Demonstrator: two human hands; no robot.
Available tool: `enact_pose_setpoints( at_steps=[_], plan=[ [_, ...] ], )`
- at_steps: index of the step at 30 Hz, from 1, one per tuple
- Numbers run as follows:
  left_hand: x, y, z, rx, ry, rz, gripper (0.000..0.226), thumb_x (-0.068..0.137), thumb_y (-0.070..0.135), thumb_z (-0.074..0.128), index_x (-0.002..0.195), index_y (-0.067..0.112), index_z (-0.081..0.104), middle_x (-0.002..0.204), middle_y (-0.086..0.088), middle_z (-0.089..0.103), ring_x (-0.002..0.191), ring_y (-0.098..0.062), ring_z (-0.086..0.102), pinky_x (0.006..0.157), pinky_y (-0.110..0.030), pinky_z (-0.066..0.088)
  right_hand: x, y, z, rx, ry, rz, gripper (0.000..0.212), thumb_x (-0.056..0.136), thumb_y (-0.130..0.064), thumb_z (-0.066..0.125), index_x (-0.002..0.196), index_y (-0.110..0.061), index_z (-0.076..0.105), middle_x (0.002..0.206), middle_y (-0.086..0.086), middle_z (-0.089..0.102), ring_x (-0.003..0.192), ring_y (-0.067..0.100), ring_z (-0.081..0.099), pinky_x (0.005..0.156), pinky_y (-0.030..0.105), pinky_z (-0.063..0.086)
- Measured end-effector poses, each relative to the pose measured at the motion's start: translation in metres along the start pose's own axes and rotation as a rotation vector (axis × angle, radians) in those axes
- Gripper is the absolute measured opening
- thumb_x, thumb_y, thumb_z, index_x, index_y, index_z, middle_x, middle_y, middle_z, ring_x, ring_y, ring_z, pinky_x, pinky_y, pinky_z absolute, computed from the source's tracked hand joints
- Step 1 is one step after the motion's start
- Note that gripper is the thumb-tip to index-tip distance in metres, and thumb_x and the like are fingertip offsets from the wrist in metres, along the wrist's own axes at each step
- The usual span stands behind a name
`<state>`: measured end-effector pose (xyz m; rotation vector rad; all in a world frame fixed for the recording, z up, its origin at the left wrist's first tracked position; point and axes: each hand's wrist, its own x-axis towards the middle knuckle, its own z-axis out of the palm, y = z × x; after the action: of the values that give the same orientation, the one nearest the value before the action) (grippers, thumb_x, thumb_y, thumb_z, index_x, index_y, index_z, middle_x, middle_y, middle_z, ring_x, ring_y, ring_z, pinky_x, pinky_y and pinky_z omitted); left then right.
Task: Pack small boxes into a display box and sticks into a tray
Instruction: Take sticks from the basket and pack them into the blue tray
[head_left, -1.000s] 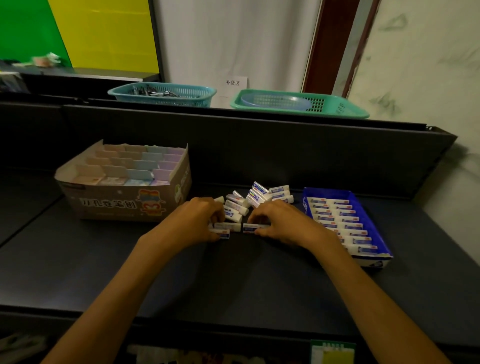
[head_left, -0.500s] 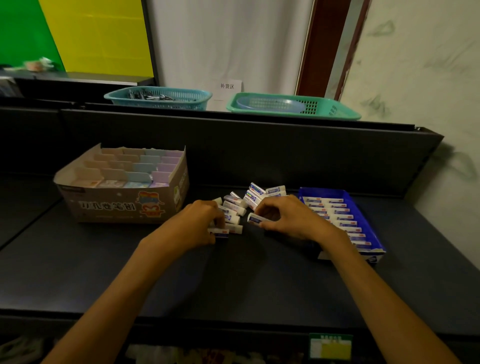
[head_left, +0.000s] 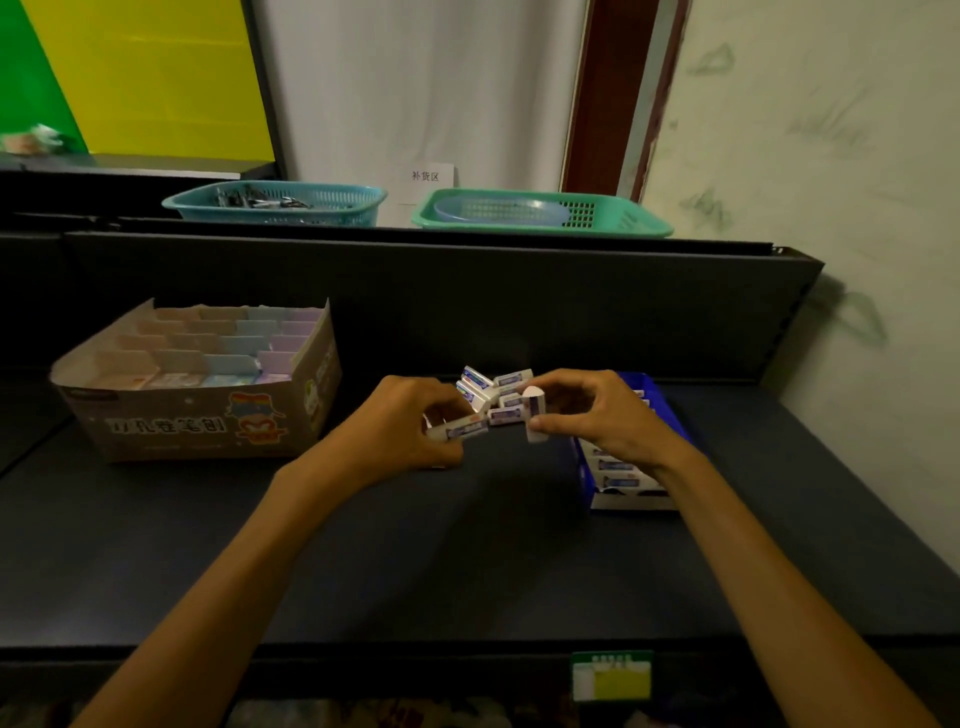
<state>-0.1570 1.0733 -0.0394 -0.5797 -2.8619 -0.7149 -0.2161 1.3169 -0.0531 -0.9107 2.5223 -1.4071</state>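
A loose pile of small white boxes (head_left: 496, 389) with blue labels lies on the dark shelf between my hands. My left hand (head_left: 400, 431) grips one small box (head_left: 465, 429), held roughly level above the shelf. My right hand (head_left: 597, 415) pinches another small box (head_left: 535, 415) upright between thumb and fingers. Behind my right hand stands the blue display box (head_left: 589, 486), partly hidden, with rows of the same small boxes inside.
A cardboard tray (head_left: 208, 431) with pastel dividers and contents sits at the left. A dark back panel (head_left: 519, 306) rises behind the shelf, with two green baskets (head_left: 280, 205) (head_left: 623, 221) on top. A wall stands to the right.
Both hands have lifted off the shelf, each carrying a small box. The right hand turned its box upright and moved slightly right, toward the blue display box.
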Motion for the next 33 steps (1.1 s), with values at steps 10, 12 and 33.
enact_pose_setpoints(
  at_steps=[10,12,33],
  plan=[
    [0.035,0.044,0.027,-0.076,0.031,0.031,0.038,0.081,0.021,0.07,0.117,0.024,0.057,0.105,0.009,0.057,0.087,-0.002,0.057,0.069,-0.013,0.048,-0.036,0.016,-0.046,0.067,0.1,0.078,0.025,0.078,-0.008,0.074,0.1,-0.014,0.063,0.104,0.002,0.068,0.095,0.012,0.068,0.085,0.035,0.056],
    [0.041,0.051,0.033,-0.071,0.032,0.048,0.037,0.081,0.022,0.07,0.116,0.025,0.057,0.104,0.012,0.055,0.084,0.002,0.055,0.065,-0.01,0.045,-0.042,0.019,-0.053,0.021,0.112,0.086,0.025,0.078,-0.015,0.075,0.099,-0.018,0.062,0.104,0.0,0.067,0.095,0.011,0.068,0.083,0.035,0.057],
    [0.08,0.103,0.071,-0.129,-0.113,0.077,0.035,0.081,0.021,0.07,0.113,0.024,0.059,0.108,0.007,0.064,0.093,0.001,0.06,0.073,-0.009,0.048,-0.078,0.053,-0.103,-0.126,0.022,0.064,0.032,0.087,-0.025,0.066,0.117,-0.033,0.057,0.12,-0.01,0.061,0.109,0.001,0.059,0.089,0.022,0.051]
  ],
)
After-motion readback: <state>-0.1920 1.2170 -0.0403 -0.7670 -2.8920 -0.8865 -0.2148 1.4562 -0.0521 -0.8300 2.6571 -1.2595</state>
